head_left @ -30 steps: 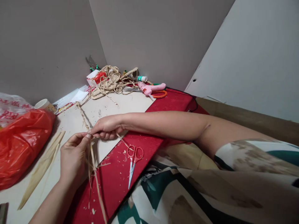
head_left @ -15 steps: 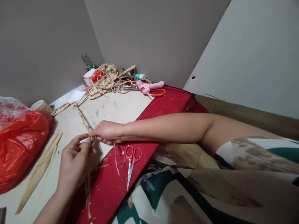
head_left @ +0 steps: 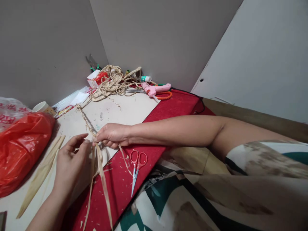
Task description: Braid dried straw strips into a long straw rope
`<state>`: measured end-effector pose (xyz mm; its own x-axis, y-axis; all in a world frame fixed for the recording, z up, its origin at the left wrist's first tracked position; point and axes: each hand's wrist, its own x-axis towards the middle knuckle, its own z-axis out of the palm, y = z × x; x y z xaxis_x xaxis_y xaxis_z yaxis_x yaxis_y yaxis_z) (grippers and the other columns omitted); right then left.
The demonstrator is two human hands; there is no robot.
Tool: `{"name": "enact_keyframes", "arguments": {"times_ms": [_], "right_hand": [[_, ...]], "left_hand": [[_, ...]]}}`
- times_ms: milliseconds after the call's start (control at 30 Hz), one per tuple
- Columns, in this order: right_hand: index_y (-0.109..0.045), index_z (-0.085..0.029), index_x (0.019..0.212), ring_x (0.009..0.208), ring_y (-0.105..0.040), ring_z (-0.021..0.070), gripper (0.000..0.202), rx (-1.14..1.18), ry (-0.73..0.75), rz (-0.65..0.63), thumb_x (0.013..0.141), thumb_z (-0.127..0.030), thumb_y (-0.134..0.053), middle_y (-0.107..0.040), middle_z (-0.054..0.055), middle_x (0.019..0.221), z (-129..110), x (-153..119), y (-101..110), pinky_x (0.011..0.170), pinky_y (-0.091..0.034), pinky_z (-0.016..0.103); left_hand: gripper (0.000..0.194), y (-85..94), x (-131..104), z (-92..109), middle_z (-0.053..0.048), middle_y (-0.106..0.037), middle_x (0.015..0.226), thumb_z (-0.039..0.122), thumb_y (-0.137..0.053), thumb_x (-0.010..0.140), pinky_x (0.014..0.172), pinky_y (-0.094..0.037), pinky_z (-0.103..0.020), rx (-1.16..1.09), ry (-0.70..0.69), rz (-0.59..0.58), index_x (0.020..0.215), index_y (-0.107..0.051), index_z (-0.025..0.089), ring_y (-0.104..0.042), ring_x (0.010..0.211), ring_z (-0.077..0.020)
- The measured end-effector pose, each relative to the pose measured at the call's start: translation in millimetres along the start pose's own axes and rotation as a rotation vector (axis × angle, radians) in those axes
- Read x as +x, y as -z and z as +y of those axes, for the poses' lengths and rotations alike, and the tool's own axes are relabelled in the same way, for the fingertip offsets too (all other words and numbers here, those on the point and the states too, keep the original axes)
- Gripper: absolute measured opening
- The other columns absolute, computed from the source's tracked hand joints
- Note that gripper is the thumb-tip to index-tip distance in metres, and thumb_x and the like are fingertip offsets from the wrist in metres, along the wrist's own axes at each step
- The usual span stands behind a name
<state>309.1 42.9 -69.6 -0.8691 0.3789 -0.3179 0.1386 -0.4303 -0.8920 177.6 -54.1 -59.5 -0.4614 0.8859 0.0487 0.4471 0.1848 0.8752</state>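
Note:
A braided straw cord [head_left: 86, 120] runs across the pale board, and my right hand [head_left: 112, 134] is closed on its near end. Loose straw strands [head_left: 104, 179] hang down from that grip over the red cloth. Another short strand [head_left: 125, 159] sticks out below my right hand's fingers. Just left of the grip is my left hand [head_left: 73, 154], its thumb and forefinger apart. Its other fingers are partly hidden behind the thumb. Small red-handled scissors [head_left: 136, 170] lie on the red cloth [head_left: 115, 183], right of the strands.
An orange-red plastic bag [head_left: 26, 147] and flat dry leaves [head_left: 39, 176] lie at the left. A paper cup [head_left: 43, 108] stands behind them. Toward the wall are a heap of braided cord [head_left: 109, 83], a pink glue gun [head_left: 154, 89], a glue stick [head_left: 146, 79] and pliers [head_left: 92, 63].
My left thumb and forefinger have parted and drawn back slightly left from the cord. The loose strands have spread, one swinging right. My right hand keeps its grip.

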Motion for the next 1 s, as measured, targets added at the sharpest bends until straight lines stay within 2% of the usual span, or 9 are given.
{"name": "enact_keyframes", "arguments": {"times_ms": [67, 200, 267, 333, 467, 567, 700, 867, 1000], "right_hand": [[-0.045, -0.013, 0.064, 0.031, -0.014, 0.0005, 0.018, 0.017, 0.000, -0.029, 0.082, -0.013, -0.049, -0.023, -0.012, 0.038, -1, 0, 2, 0.031, -0.010, 0.012], [-0.047, -0.012, 0.066, 0.030, -0.014, 0.0010, 0.017, -0.011, -0.049, -0.077, 0.083, -0.012, -0.047, -0.024, -0.012, 0.038, -2, 4, 6, 0.030, -0.011, 0.011], [-0.049, -0.011, 0.068, 0.030, -0.014, 0.0011, 0.016, -0.037, -0.081, -0.116, 0.083, -0.012, -0.046, -0.023, -0.012, 0.038, -3, 6, 9, 0.029, -0.011, 0.011], [-0.050, -0.011, 0.069, 0.030, -0.014, 0.0010, 0.016, -0.061, -0.104, -0.164, 0.084, -0.013, -0.045, -0.023, -0.012, 0.039, -4, 8, 12, 0.029, -0.012, 0.011], [-0.047, -0.012, 0.067, 0.031, -0.014, 0.0014, 0.018, -0.158, -0.137, -0.229, 0.084, -0.014, -0.044, -0.023, -0.011, 0.041, -7, 9, 18, 0.031, -0.011, 0.012], [-0.048, -0.013, 0.066, 0.032, -0.016, 0.0031, 0.016, -0.342, -0.064, -0.198, 0.082, -0.013, -0.045, -0.026, -0.010, 0.040, -10, 7, 21, 0.032, -0.012, 0.015], [-0.051, -0.012, 0.063, 0.037, -0.022, 0.0045, 0.017, -0.641, 0.125, -0.155, 0.080, -0.014, -0.047, -0.029, -0.008, 0.041, -13, 7, 26, 0.037, -0.016, 0.019], [-0.059, -0.009, 0.064, 0.052, -0.039, 0.0071, 0.017, -1.017, 0.329, -0.084, 0.078, -0.012, -0.049, -0.049, -0.001, 0.054, -17, 8, 24, 0.051, -0.028, 0.021], [-0.063, -0.008, 0.072, 0.055, -0.037, 0.0090, 0.018, -1.238, 0.348, -0.033, 0.078, -0.010, -0.046, -0.055, 0.003, 0.061, -20, 1, 16, 0.055, -0.029, 0.023]], "left_hand": [[0.031, -3.4, 4, -3, -0.003, -0.066, 0.076, 0.033, -0.070, 0.066, 0.055, -0.044, -0.019, -0.165, 0.095, -0.072, 0.094, -0.068, 0.019, -0.057, 0.065, -0.0129], [0.021, -10.1, 5, -7, 0.001, -0.057, 0.062, 0.030, -0.070, 0.067, 0.048, -0.040, -0.017, -0.466, 0.262, -0.265, 0.081, -0.063, 0.016, -0.049, 0.051, -0.0086], [0.019, -10.2, 4, -9, 0.004, -0.049, 0.057, 0.031, -0.069, 0.070, 0.040, -0.030, -0.014, -0.463, 0.283, -0.315, 0.078, -0.060, 0.016, -0.038, 0.044, -0.0049], [0.020, -9.1, 4, -12, 0.006, -0.043, 0.054, 0.034, -0.067, 0.073, 0.038, -0.020, -0.013, -0.373, 0.264, -0.305, 0.077, -0.059, 0.016, -0.028, 0.041, -0.0033], [0.026, -9.2, 3, -16, 0.004, -0.046, 0.057, 0.041, -0.064, 0.075, 0.043, -0.025, -0.014, -0.203, 0.166, -0.249, 0.076, -0.060, 0.016, -0.034, 0.047, -0.0052], [0.027, -10.7, 1, -15, 0.002, -0.049, 0.061, 0.043, -0.063, 0.075, 0.045, -0.029, -0.015, -0.170, 0.150, -0.223, 0.076, -0.060, 0.016, -0.038, 0.051, -0.0069], [0.027, -10.9, 2, -11, 0.002, -0.048, 0.060, 0.042, -0.065, 0.074, 0.043, -0.028, -0.016, -0.177, 0.154, -0.221, 0.077, -0.061, 0.015, -0.037, 0.050, -0.0077], [0.025, -12.5, 5, -3, 0.007, -0.032, 0.051, 0.036, -0.067, 0.071, 0.037, -0.017, -0.014, -0.307, 0.317, -0.236, 0.067, -0.054, 0.016, -0.022, 0.042, -0.0035], [0.026, -13.0, 8, 0, 0.009, -0.024, 0.049, 0.034, -0.071, 0.067, 0.036, -0.012, -0.013, -0.353, 0.407, -0.307, 0.065, -0.052, 0.016, -0.015, 0.039, -0.0022]]}}
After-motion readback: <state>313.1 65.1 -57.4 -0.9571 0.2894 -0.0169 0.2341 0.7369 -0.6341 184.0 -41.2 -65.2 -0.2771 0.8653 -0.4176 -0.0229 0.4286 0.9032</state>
